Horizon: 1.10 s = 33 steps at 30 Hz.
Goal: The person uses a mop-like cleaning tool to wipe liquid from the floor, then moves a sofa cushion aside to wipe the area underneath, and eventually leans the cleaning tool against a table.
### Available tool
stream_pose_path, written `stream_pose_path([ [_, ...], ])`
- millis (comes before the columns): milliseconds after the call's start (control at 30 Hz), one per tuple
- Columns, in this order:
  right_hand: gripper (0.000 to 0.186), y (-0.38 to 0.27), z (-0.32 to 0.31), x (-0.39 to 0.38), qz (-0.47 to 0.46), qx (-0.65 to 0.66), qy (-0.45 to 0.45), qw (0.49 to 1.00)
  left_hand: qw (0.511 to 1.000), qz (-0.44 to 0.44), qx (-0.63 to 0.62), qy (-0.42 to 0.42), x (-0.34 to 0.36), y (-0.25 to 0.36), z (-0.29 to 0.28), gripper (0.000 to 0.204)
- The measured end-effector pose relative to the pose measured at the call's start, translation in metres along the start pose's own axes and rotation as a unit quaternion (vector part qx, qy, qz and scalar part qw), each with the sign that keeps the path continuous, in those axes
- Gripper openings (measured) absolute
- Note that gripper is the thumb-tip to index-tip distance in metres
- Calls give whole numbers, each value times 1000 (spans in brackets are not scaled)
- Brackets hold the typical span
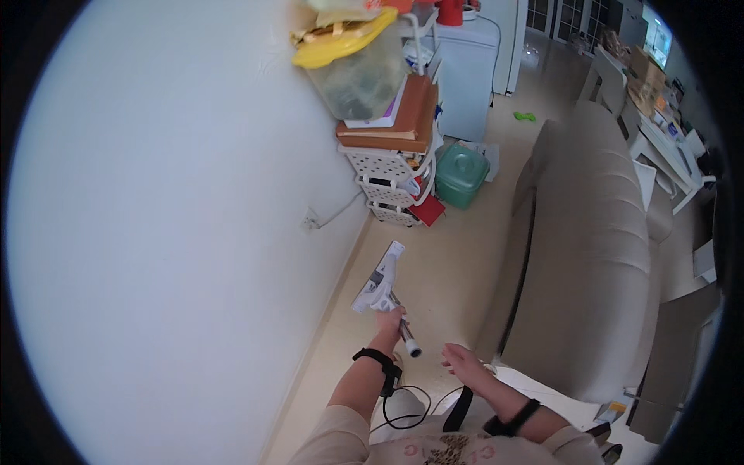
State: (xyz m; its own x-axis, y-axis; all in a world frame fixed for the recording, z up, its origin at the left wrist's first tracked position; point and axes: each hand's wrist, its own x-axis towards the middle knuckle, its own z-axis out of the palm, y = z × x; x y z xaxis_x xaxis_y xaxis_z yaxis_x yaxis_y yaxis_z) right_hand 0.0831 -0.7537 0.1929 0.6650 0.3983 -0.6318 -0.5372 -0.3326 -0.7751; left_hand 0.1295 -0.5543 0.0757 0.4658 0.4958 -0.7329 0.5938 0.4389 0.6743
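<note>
1. Pale flooring (442,271) is running between a white wall (170,232) on the left and a taupe sofa (589,248) on the right; ahead, we are seeing a green lidded bin (463,174) standing beside a rack of perforated white baskets (380,164).
2. We are locating the white-and-grey cleaning head (378,285) in front of the body, between wall and sofa. We are not able to tell whether it is touching the floor.
3. We are closing the left hand (390,319) around the short tube (409,341), just behind the head.
4. We are holding the right hand (464,364) apart from the tube, its fingers loosely curled, with nothing visible in them.
5. Key relation, as we are judging it: the tube's free end is lying to the right of the left-hand grip and toward the body, on the side facing the right hand.
6. We are noting two axes: the head's long edge is slanting from near-left to far-right; the tube is crossing it, pointing near-right.
</note>
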Motion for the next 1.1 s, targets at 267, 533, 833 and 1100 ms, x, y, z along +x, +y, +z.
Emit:
stream_pose_path([
  [267, 39, 27, 59, 108, 219, 169, -97, 956, 978, 30, 199, 45, 14, -48, 8, 55],
  [533, 25, 9, 56, 172, 167, 145, -120, 968, 974, 116, 165, 108, 77, -29, 13, 59],
  [833, 17, -50, 35, 204, 227, 464, -193, 834, 992, 8, 83, 97, 124, 38, 25, 58],
  [1100, 12, -15, -28, 142, 242, 424, -92, 868, 956, 16, 235, 174, 39, 15, 92, 57],
])
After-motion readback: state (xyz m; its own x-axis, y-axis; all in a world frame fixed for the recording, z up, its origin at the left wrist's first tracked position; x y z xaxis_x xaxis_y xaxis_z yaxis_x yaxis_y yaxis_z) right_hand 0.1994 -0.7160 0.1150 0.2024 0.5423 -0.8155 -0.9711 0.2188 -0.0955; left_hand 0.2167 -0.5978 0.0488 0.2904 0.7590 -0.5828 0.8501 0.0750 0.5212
